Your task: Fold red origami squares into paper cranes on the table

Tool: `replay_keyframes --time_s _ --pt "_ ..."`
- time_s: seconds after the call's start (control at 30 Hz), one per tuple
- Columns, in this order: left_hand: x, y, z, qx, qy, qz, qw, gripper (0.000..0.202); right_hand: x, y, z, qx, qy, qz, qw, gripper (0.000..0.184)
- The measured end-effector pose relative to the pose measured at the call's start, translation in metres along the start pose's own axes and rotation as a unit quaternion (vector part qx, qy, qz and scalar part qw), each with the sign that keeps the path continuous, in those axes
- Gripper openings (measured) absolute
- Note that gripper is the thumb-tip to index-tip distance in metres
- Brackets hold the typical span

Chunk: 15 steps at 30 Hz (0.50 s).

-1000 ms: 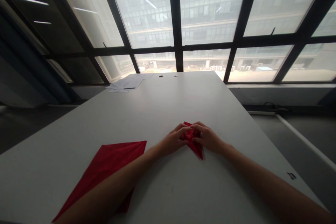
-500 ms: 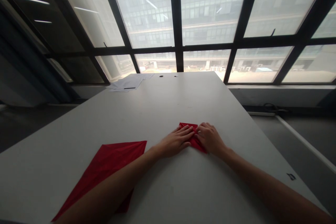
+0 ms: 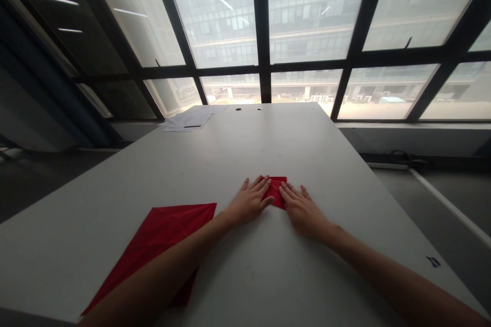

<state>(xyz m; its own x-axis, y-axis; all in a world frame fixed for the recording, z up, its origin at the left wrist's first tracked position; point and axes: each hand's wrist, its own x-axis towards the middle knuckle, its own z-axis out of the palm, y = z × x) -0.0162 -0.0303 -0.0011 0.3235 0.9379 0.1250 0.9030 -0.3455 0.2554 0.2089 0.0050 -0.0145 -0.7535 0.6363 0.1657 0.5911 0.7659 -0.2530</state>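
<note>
A small folded red cloth (image 3: 276, 188) lies on the white table (image 3: 238, 153), mostly covered by my hands. My left hand (image 3: 251, 200) lies flat on its left side, fingers stretched out and pressing down. My right hand (image 3: 303, 209) lies flat on its right side, fingers spread. A larger red cloth (image 3: 161, 237), spread flat, lies to the left under my left forearm.
A pile of white papers (image 3: 187, 119) sits at the table's far left corner, with two small dark spots (image 3: 238, 110) near the far edge. A small dark mark (image 3: 433, 261) is near the right edge. Large windows stand beyond the table.
My fingers were curled around the small red cloth a second ago; now both hands lie flat on it and it looks flatter and more compact. My right hand has slid slightly right.
</note>
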Motion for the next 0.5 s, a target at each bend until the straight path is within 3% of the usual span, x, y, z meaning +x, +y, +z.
replay_keyframes --time_s 0.13,0.3,0.4,0.5 --pt "0.001 -0.012 0.003 0.011 0.036 -0.070 0.997 0.061 0.000 0.001 -0.002 -0.008 -0.002 -0.010 1.000 0.069" --pt "0.005 -0.010 0.001 0.025 0.065 -0.094 0.993 0.062 0.000 0.005 -0.003 -0.010 -0.002 -0.012 1.000 0.068" --pt "0.006 -0.002 -0.005 0.026 0.081 -0.027 0.996 0.056 0.001 0.009 -0.005 -0.002 -0.020 -0.033 0.999 0.066" --pt "0.004 0.004 -0.007 0.013 0.030 0.065 0.997 0.051 0.002 0.015 -0.008 0.010 -0.035 -0.055 0.998 0.062"
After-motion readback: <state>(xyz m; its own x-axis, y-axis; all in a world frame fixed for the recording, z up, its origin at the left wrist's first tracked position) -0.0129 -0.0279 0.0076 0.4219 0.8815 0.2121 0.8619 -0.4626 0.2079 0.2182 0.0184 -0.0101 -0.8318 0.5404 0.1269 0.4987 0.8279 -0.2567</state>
